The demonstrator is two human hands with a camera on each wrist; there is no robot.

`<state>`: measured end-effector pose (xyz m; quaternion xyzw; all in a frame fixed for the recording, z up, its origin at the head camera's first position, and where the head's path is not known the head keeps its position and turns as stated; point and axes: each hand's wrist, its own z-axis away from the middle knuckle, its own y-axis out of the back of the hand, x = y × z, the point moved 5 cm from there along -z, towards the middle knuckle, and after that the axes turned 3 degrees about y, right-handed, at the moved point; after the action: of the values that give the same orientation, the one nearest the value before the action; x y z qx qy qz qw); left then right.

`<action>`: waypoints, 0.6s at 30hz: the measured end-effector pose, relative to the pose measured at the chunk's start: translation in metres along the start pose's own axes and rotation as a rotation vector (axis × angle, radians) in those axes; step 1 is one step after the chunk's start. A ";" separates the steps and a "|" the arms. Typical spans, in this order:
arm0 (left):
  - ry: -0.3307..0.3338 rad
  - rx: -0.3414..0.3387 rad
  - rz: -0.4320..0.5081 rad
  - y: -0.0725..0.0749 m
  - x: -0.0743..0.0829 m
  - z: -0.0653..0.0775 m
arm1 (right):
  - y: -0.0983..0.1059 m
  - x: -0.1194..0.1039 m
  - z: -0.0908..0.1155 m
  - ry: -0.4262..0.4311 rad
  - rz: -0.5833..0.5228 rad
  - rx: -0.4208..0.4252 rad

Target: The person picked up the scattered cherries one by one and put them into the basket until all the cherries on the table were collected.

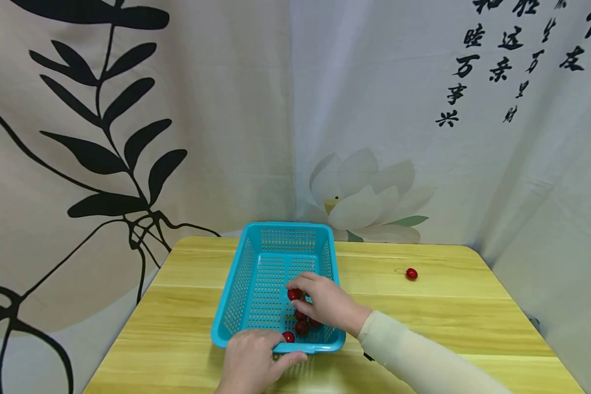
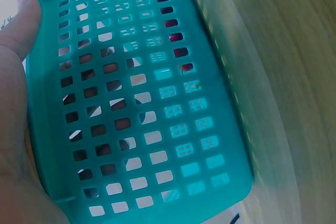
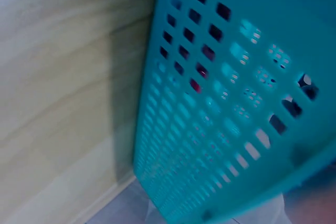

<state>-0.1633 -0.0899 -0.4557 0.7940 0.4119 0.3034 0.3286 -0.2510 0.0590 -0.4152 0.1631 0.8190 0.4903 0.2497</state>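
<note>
A blue plastic mesh basket (image 1: 320, 348) stands on the table, its near rim gripped by my left hand (image 1: 253, 354). That hand's fingers reach over inside while the thumb lies outside; the left wrist view shows them partly through the basket's holes (image 2: 226, 129). Inside the basket, my right hand (image 1: 332, 303) holds a dark red cherry (image 1: 294, 294) between fingers and thumb. Below it several more cherries (image 1: 301, 328) lie at the near right end, partly covered by the hand. Another cherry (image 1: 288, 337) sits beside my left fingers. Through the mesh in the right wrist view, a cherry (image 3: 195, 86) shows red.
A single cherry with a stem (image 1: 411, 274) lies on the wooden table (image 1: 453, 312), to the right of the basket. Behind the table hangs a pale curtain (image 1: 236, 109) printed with leaves, a flower and writing.
</note>
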 end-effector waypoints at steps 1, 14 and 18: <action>0.001 -0.004 -0.001 0.000 0.000 0.000 | -0.002 0.000 0.001 0.004 -0.009 -0.004; 0.001 0.006 0.001 0.002 0.002 -0.001 | -0.023 0.001 0.006 0.027 0.074 -0.153; 0.002 0.010 0.004 0.002 0.003 -0.001 | -0.028 0.001 0.006 0.032 0.106 -0.199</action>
<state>-0.1621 -0.0884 -0.4525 0.7961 0.4122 0.3026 0.3236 -0.2487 0.0508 -0.4424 0.1728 0.7603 0.5842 0.2254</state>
